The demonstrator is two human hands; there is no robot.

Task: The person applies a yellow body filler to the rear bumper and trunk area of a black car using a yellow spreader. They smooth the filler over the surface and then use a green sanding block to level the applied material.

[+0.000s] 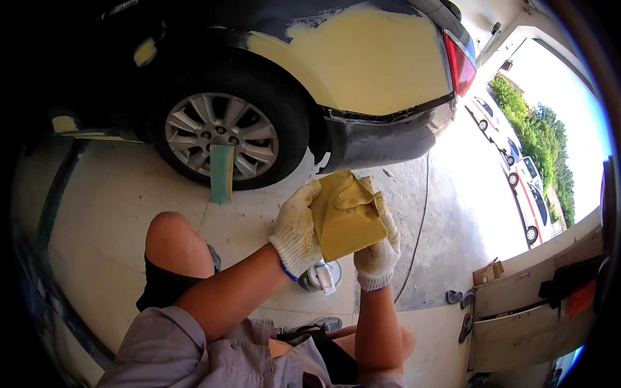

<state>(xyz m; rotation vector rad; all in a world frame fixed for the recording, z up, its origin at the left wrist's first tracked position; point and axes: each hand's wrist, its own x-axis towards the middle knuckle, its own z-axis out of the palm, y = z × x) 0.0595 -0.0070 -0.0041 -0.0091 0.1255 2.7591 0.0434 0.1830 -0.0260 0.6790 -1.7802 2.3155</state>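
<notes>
Near the frame's centre, the gloved left hand [297, 223] and right hand [379, 255] hold a putty-covered board [349, 231] between them, left forearm [233, 291] slanting from lower left, right forearm [378, 326] nearly upright.

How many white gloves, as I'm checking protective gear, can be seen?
2. One glove is on the left hand, the other on the right hand, at either side of the paste-covered piece. Others may be hidden in dark areas.
</notes>
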